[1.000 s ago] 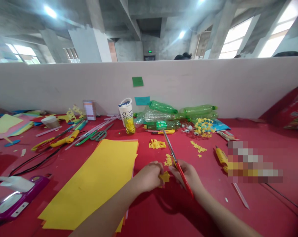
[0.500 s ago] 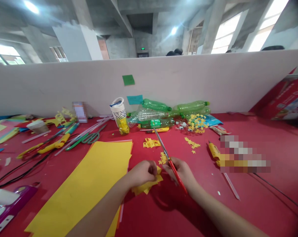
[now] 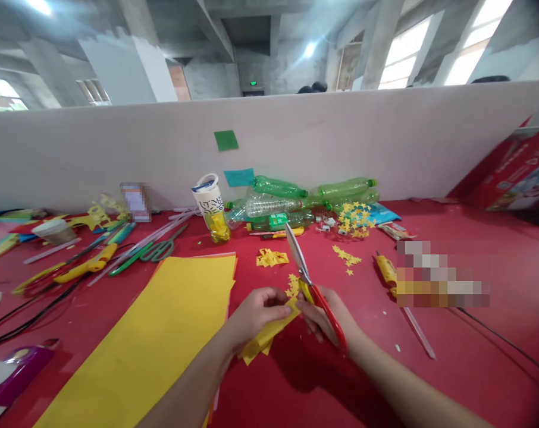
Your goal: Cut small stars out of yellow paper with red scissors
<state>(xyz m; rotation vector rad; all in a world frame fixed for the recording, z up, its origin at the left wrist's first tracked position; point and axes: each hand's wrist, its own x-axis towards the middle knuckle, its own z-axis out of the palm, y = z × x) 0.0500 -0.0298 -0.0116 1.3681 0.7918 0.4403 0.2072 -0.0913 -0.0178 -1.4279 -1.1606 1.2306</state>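
My left hand [image 3: 263, 312] pinches a folded strip of yellow paper [image 3: 272, 333] between thumb and fingers, above the red table. Scissors [image 3: 312, 285] with red and yellow handles are in my right hand [image 3: 325, 315], their blades pointing up and away from me. The fingertips of my right hand are close to the right end of the strip; whether they touch it I cannot tell. Just beyond my hands lie small yellow paper stars [image 3: 292, 285] and a heap of yellow scraps [image 3: 272, 257]. More cut stars [image 3: 346, 255] are scattered farther right.
Large yellow sheets [image 3: 162, 321] lie at left. Green plastic bottles [image 3: 281, 187], a white cup [image 3: 209, 199] and a star-filled clear container [image 3: 356, 220] stand along the partition [image 3: 341, 137]. A yellow glue gun [image 3: 386, 270] with its cord is at right; green-handled scissors [image 3: 157, 251] lie at left.
My left hand has raised and turned the paper strip so it shows more fully. The scissors have rotated in my right hand, and their handles face me more. The view has shifted slightly.
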